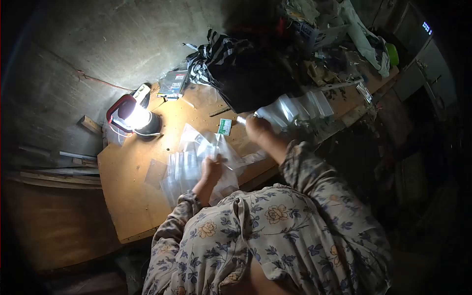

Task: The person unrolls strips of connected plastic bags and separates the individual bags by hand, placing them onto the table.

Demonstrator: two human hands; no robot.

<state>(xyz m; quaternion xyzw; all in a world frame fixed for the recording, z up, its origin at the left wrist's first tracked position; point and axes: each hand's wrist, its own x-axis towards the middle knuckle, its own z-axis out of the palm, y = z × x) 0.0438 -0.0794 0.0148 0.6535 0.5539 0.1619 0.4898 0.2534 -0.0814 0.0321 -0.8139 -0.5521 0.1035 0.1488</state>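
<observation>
L hand (211,168) grasps clear plastic (184,169)—R hand (256,129), can't tell if gripping—nr 1 lamp (139,119), 1 green-white card (224,127).

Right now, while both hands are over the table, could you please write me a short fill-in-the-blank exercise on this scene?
1. The hand nearer to the lamp is the person's ____ one.
2. The small packet lying near the right hand is white and ____.
3. The large bag beyond the hands, apart from its striped part, is ____.
4. The sleeves have a printed pattern of leaves and ____.

Missing words: left; green; black; flowers.
</observation>
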